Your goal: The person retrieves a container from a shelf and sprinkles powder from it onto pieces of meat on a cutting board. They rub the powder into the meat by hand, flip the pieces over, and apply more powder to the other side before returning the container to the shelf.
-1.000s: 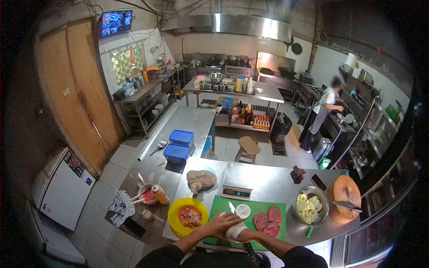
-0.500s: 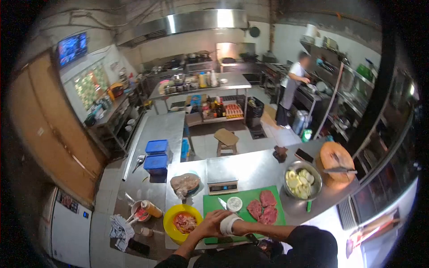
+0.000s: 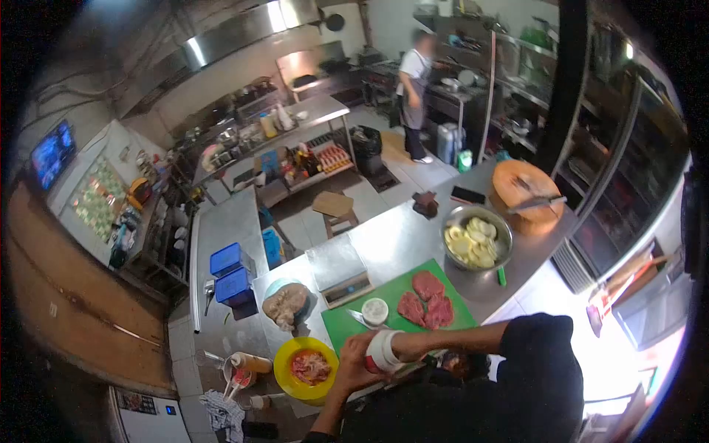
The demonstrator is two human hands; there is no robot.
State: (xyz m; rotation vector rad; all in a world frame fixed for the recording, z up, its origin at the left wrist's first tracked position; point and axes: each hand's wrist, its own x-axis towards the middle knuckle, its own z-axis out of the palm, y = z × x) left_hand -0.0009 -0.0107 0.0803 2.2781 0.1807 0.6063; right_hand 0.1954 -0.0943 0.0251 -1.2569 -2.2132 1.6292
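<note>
Left hand has its fingers curled around a white jar, pinned low in front of the body, just over the near edge of the green board. Right hand comes in from the other side and looks like it's inside the jar's mouth – can't tell if those fingers are spread or pinching anything, the jar covers them. My read on the hold: the left clamps the jar so it can't twist while the right is in it, and the tilt lines its mouth up with the right forearm.

Just beyond the grip there's a small white tub (could be a lid, too small to tell) with a knife beside it. Beyond and to the right of the hands, the meat sits grouped on the board, which probably leaves the near left part free for working. Yellow bowl is right beside the left hand – handy spot, within easy reach I'd guess. The metal bowl of pale slices is farther off past the meat, likely parked there to stay out of the elbows' way.
</note>
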